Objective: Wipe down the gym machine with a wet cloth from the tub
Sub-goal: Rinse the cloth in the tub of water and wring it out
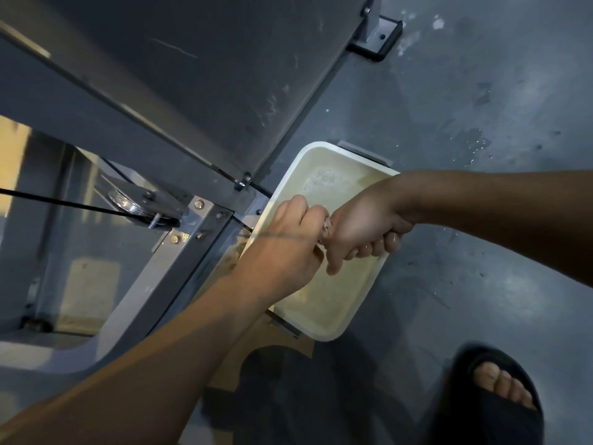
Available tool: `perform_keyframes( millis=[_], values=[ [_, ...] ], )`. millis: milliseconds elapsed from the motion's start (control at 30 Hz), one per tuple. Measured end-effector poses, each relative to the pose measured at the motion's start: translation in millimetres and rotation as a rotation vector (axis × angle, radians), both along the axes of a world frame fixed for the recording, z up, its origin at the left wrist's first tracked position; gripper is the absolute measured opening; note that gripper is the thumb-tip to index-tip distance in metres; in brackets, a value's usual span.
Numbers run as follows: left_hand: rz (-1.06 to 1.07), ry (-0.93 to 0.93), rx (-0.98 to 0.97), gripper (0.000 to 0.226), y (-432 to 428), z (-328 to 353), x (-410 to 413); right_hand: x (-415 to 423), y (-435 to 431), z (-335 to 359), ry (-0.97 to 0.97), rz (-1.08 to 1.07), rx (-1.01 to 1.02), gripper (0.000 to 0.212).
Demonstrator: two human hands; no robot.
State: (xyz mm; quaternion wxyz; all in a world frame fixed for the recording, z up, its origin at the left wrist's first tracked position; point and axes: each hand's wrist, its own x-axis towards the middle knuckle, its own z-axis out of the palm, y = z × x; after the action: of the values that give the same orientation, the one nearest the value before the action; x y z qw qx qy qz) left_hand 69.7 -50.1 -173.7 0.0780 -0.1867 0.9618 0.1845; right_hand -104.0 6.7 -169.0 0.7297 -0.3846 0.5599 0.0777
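Nearest is the left arm [144, 364], reaching in from the bottom corner. Its left hand [288, 232] is curled tight round one end of the cloth [325, 228]. The right hand [362, 226] is curled round the other end, so the cloth lies sideways between the two fists, mostly hidden. Both fists are over the tub [287, 176] of soapy water on the floor [481, 91]. It looks like squeezing. The machine [179, 75] stands to the left, closer to the left hand.

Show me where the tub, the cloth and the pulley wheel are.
tub [317, 146], head view, the white rim at its far corner.
cloth [325, 228], head view, the small twisted bit that shows.
pulley wheel [126, 202], head view, the face of the metal disc.
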Motion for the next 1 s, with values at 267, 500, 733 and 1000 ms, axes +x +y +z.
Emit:
perform_keyframes(
  millis=[267, 500, 733, 1000],
  values=[
    [0.263, -0.373, -0.147, 0.025, 10.5, 19.3, -15.7, 27.3, 3.2, 5.3, 0.663, 0.361, -0.84, 0.024],
    [0.805, -0.415, 0.644, 0.012, 13.3, 28.3, -24.1, 21.8, 1.5, -3.9, 0.783, 0.529, -1.159, 0.014],
    [1.014, -0.368, 1.2, 0.037, 18.2, 25.8, -16.7, 17.0, 3.3, -14.8, 0.819, 0.58, -1.337, 0.034],
    [0.58, -0.245, 0.427, 0.017, 17.6, 9.7, -6.4, 15.6, -1.3, -14.8, 0.592, 0.31, -0.843, 0.027]
  ],
)
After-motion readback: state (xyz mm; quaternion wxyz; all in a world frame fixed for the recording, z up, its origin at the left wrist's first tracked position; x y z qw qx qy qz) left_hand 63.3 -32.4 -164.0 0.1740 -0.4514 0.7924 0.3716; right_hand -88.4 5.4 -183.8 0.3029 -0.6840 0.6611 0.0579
